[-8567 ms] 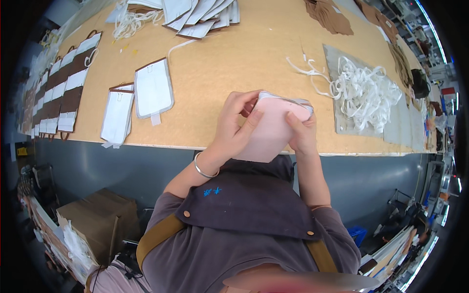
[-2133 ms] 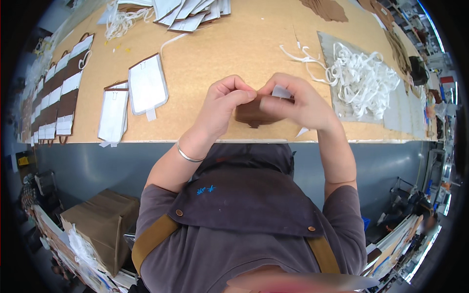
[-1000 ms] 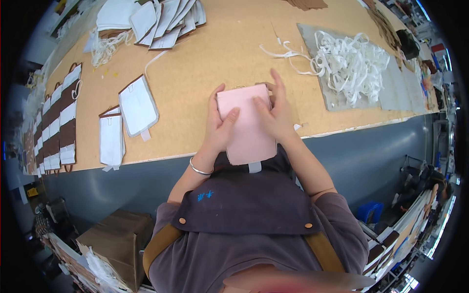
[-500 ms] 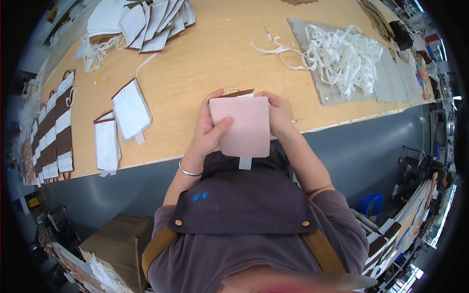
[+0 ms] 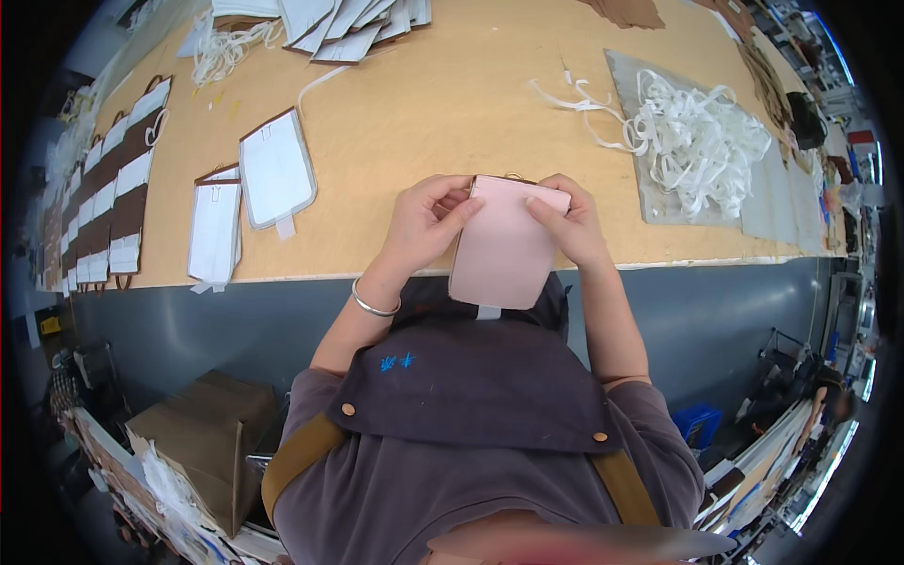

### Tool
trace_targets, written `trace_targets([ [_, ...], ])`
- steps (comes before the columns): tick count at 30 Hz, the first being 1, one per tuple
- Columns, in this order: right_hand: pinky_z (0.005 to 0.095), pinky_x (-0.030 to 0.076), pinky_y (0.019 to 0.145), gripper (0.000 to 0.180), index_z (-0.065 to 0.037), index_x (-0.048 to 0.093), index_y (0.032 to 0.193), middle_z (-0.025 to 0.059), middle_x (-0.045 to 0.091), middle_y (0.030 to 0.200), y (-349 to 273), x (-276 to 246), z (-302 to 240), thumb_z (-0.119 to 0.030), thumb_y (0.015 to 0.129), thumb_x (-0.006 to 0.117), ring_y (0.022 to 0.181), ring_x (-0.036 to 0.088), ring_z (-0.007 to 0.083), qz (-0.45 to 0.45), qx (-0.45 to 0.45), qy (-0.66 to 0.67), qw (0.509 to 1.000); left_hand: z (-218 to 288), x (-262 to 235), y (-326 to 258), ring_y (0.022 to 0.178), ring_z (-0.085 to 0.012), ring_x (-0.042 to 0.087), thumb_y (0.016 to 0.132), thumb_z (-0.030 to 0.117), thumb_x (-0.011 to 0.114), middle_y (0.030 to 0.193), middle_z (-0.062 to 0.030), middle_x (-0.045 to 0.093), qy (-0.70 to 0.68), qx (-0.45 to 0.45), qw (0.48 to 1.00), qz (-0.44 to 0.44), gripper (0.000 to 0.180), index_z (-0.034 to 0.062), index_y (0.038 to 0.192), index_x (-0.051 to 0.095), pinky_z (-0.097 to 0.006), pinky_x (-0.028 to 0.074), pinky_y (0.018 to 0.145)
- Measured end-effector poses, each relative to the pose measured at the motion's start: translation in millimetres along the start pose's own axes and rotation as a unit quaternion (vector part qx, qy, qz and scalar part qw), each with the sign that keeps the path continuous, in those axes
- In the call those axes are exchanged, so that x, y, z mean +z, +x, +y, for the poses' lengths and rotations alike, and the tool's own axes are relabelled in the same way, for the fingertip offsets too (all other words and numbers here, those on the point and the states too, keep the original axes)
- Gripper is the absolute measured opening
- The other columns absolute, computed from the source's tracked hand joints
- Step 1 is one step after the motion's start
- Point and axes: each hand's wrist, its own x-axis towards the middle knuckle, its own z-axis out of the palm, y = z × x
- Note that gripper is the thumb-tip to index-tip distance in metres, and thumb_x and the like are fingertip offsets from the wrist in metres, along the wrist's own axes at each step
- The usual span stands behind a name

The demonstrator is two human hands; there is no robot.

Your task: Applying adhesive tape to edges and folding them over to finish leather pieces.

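Above the near table edge, a pink rectangular leather-like piece [image 5: 507,247] hangs between my two hands. My left hand [image 5: 426,224] pinches its upper left corner, thumb in front and fingers curled behind. Thumb over the front, my right hand [image 5: 576,224] grips the upper right corner, where the material folds slightly. A dark brown edge and part of a brass-coloured ring [image 5: 514,176] show behind the top. From the bottom sticks out a white tab [image 5: 488,313]. Left of my hands lie two white brown-trimmed pieces, a larger one [image 5: 276,174] and a narrower one [image 5: 215,231].
On the tan table [image 5: 414,113], a heap of white ribbon [image 5: 702,141] covers a grey sheet [image 5: 659,202] at right. White panels [image 5: 353,28] are stacked at the back, near white cords [image 5: 231,56]. Brown-and-white pieces [image 5: 118,184] line the left. A cardboard box [image 5: 202,414] stands below.
My left hand has shifted from the pink piece's side to its upper left corner. The right hand's thumb has come round onto the front at the upper right. The view has shifted slightly.
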Motion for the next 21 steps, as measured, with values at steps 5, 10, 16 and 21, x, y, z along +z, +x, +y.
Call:
trace_targets([
  [5, 0.0203, 0.042, 0.058, 0.013, -0.005, 0.058, 0.086, -0.0027, 0.058, 0.074, 1, -2, 5, -0.013, 0.081, 0.067, 0.066, 0.052, 0.0047, 0.036, 0.045, 0.092, 0.994, 5, 0, 1, 0.075, -0.0086, 0.058, 0.087, 0.007, 0.058, 0.084, -0.0034, 0.061, -0.087, -0.019, 0.996, -0.02, 0.023, -0.0033, 0.107, 0.059, -0.021, 0.05, 0.065],
  [10, 0.0221, 0.043, 0.065, 0.013, -0.005, 0.058, 0.086, -0.0002, 0.058, 0.078, -3, -9, 6, -0.014, 0.081, 0.066, 0.074, 0.053, 0.0061, -0.021, -0.001, 0.082, 0.996, -13, 6, -2, 0.071, -0.0051, 0.056, 0.088, 0.009, 0.056, 0.083, -0.0035, 0.062, 0.053, -0.026, 0.996, 0.062, 0.018, -0.0031, 0.1, 0.061, -0.021, 0.046, 0.055],
  [16, 0.0289, 0.049, 0.077, 0.042, -0.006, 0.053, 0.1, 0.0061, 0.06, 0.091, -18, -57, -18, -0.037, 0.077, 0.069, 0.085, 0.059, 0.0148, 0.162, -0.08, 0.202, 0.963, -27, -22, 7, 0.079, -0.0199, 0.06, 0.08, 0.011, 0.061, 0.102, -0.0105, 0.06, 0.421, -0.041, 0.896, 0.139, 0.032, 0.0057, 0.112, 0.057, -0.033, 0.048, 0.064],
  [21, 0.0267, 0.049, 0.07, 0.031, -0.003, 0.052, 0.106, 0.0072, 0.06, 0.091, -11, -95, -24, -0.015, 0.08, 0.065, 0.08, 0.058, 0.0128, 0.201, -0.032, 0.056, 0.978, -23, -35, 31, 0.102, -0.0288, 0.05, 0.074, 0.02, 0.067, 0.105, -0.0117, 0.057, 0.446, 0.149, 0.875, 0.114, 0.044, 0.0109, 0.115, 0.056, -0.041, 0.042, 0.084],
])
